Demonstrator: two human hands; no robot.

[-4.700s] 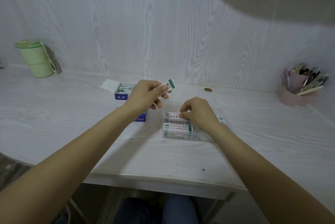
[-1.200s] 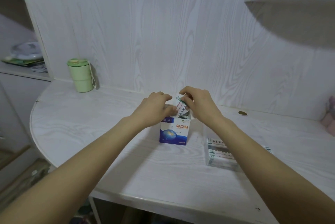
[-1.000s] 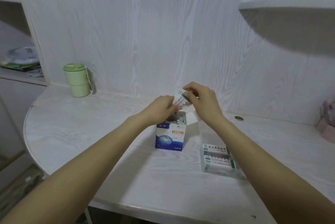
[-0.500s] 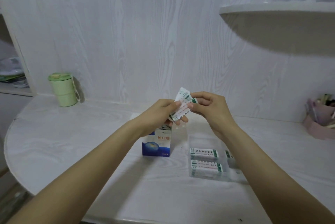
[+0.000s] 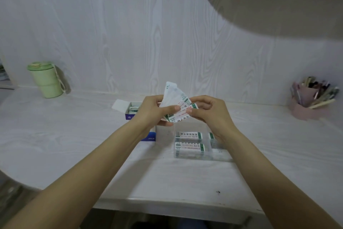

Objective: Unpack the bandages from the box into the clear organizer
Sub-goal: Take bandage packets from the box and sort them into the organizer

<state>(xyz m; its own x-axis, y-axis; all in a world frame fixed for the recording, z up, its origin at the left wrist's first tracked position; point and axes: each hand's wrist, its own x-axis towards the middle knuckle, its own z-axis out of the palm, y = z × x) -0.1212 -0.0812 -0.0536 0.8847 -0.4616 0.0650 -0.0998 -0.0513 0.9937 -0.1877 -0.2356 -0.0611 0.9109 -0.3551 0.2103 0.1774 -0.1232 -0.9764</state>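
Fresh fan of white green-tipped bandage strips [image 5: 177, 105] now lifted from blue cardboard box [image 5: 132, 112], pinched between left hand [image 5: 155, 112] and right hand [image 5: 211, 111]; I'd drop them into the clear plastic organizer [image 5: 193, 146] next.

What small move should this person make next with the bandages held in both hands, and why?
Probably square the fanned bandages into a stack, then lower them into the clear organizer. Both the left hand and right hand pinch them above it, splayed.

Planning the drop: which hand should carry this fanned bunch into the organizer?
Right hand, probably: it already pinches the bandages and hangs above the clear organizer. The left hand is nearer the box.
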